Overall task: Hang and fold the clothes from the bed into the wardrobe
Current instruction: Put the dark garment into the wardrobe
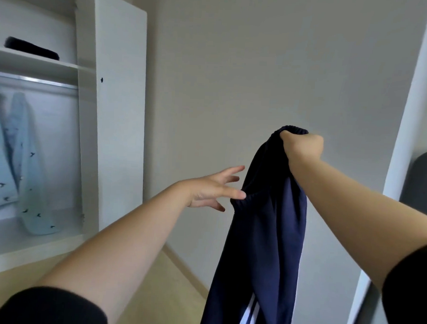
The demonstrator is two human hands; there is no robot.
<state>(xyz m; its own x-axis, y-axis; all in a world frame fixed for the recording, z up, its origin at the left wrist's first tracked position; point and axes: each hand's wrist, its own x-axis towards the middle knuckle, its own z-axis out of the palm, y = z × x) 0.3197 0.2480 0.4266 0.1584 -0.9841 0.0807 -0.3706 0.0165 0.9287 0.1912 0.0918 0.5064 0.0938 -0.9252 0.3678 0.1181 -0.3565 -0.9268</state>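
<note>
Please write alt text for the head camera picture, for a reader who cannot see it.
A right hand holds up dark blue trousers by the waistband, while the open left hand reaches toward them. At left, an open white wardrobe shows a light blue patterned shirt hanging from the rail and a dark folded item on the shelf.

There is a single view, from a wide-angle camera worn on the person's head, looking forward across the room and only slightly down. It faces a plain wall (248,72), with the open wardrobe (117,108) off to the left and a white panel edge at the far right. Both forearms reach out from the bottom corners, close to the lens. Straight lines bow near the edges; the left side is blurred
</note>
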